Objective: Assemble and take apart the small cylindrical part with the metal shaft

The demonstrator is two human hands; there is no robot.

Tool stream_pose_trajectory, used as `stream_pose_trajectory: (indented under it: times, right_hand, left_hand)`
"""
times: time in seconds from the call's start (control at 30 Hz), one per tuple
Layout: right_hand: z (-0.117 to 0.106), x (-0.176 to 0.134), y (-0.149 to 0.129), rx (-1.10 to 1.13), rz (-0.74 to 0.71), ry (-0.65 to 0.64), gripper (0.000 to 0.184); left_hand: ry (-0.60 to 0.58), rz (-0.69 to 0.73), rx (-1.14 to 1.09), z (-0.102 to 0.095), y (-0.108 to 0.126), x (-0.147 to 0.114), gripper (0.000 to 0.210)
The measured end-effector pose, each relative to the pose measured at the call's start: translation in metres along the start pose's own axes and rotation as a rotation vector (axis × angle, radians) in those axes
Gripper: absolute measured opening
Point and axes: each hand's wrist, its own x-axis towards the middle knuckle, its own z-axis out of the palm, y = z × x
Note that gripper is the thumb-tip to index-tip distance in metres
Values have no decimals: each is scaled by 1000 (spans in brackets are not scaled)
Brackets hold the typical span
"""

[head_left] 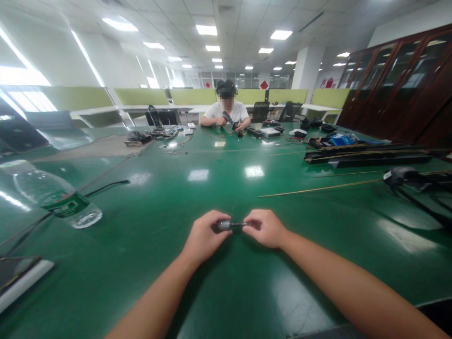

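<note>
Both hands are engaged. Left hand (205,237): thumb and fingers pinch a small grey cylinder (223,225) from either side. Right hand (267,229): thumb and fingertips pinch the far end of a thin dark shaft (237,224). Cylinder and shaft lie in one line between the hands, roughly level, over the near middle of the green table (158,183).

Progress, judged from this view: the piece is in mid-handling, with both ends secured and the parts aligned. Release and setting down are not yet done. Whether shaft and cylinder are one body, fully joined or partly separated cannot be told; the right fingers hide the shaft's end, and detail is too small.

Surroundings: clear bottle (67,203) lying to the left, thin yellowish rods (319,189) to the right, both well apart from the hands. A co-worker (212,113) sits across the table; neither hand there reaches this piece.
</note>
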Motion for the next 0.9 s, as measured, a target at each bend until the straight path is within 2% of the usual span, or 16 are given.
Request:
stream_pose_trajectory:
  times: [0.27,0.7,0.8,0.9]
  right_hand:
    - [2,-3,1,-8,-41,49,8]
    - [4,-7,1,-76,-66,20,6]
    - [0,-5,2,-15,-56,-3,6]
    - [-7,-4,3,54,-54,-85,7]
  left_hand:
    - [4,-16,-22,3,1,0,27]
    - [4,-56,-36,8,0,-4,27]
    - [2,-58,-37,9,2,-4,27]
    - [-4,-55,-41,10,5,-4,25]
